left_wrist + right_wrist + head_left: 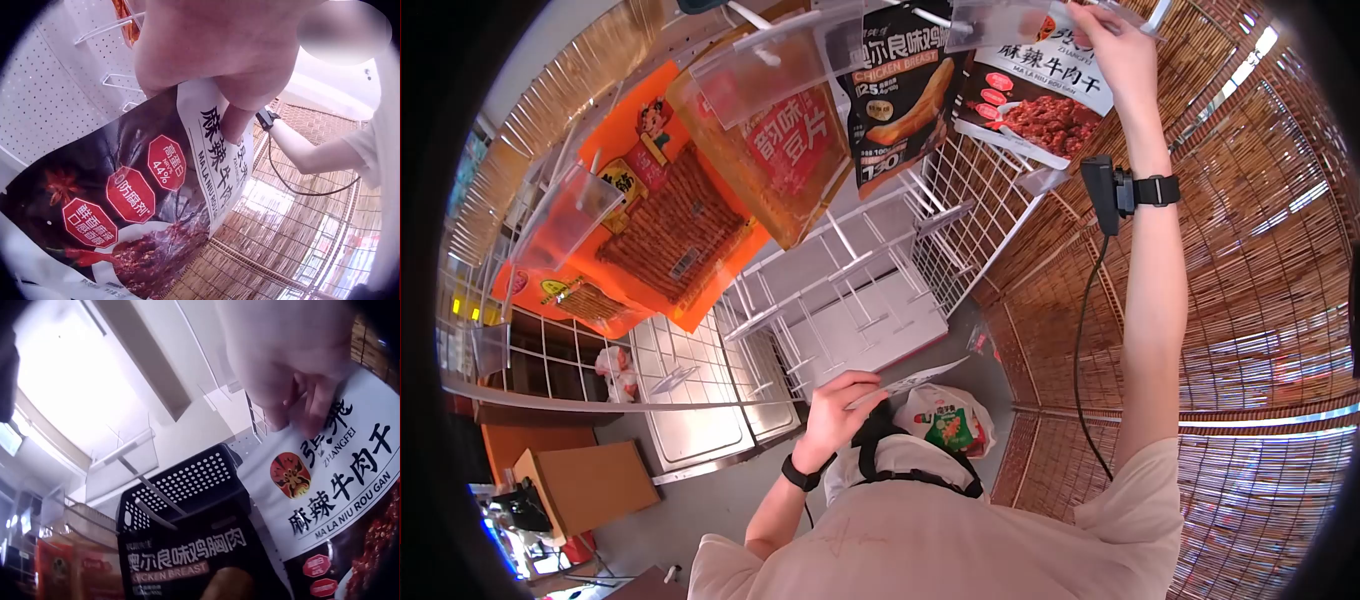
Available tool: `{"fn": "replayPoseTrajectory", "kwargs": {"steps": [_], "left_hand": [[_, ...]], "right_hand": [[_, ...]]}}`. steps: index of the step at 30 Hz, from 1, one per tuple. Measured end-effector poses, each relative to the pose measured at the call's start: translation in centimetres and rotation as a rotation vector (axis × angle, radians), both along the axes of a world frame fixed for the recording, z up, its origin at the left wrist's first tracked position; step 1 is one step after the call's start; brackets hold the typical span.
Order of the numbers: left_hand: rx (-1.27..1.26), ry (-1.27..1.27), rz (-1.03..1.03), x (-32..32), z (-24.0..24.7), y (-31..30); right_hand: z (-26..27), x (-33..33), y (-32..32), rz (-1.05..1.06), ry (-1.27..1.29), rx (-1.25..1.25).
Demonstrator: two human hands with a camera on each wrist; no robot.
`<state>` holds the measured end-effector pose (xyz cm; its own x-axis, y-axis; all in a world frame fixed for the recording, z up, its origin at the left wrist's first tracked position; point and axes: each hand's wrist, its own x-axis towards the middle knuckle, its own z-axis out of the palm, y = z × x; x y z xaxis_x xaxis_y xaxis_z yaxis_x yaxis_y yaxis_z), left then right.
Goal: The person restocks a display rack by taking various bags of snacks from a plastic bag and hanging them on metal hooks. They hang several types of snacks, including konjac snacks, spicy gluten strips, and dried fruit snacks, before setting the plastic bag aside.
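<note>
One glossy pouch (134, 194) is pinched by the left grip (837, 410), one rectangular pouch (1035, 95) by the right grip (1118, 50).

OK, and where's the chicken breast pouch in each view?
Head: the chicken breast pouch is top centre.
Left wrist: not in it.
Right wrist: bottom centre, partly cut off.
Shared landmark: the slatted screen, right in head, lower right in left wrist, top right corner in right wrist.

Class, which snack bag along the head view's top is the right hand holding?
The MA LA NIU ROU GAN bag: rightmost, and the only white-topped one there.
</note>
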<state>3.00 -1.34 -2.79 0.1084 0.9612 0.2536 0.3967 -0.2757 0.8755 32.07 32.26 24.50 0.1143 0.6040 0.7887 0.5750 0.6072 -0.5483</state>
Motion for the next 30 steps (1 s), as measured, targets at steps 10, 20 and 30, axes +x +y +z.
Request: {"fn": "replayPoseTrajectory", "kwargs": {"steps": [10, 20, 30], "left_hand": [[0.082, 0.013, -0.021, 1.7, 0.6, 0.0], [0.121, -0.046, -0.032, 2.4, 3.3, 1.5], [0.063, -0.102, 0.049, 2.4, 6.3, 3.6]], "right_hand": [[-2.7, -2.3, 4.3, 0.098, 0.019, 0.050], [-2.7, -2.5, 2.7, 0.240, 0.106, -0.038], [-3.6, -0.8, -4.7, 0.224, -0.055, -0.035]]}}
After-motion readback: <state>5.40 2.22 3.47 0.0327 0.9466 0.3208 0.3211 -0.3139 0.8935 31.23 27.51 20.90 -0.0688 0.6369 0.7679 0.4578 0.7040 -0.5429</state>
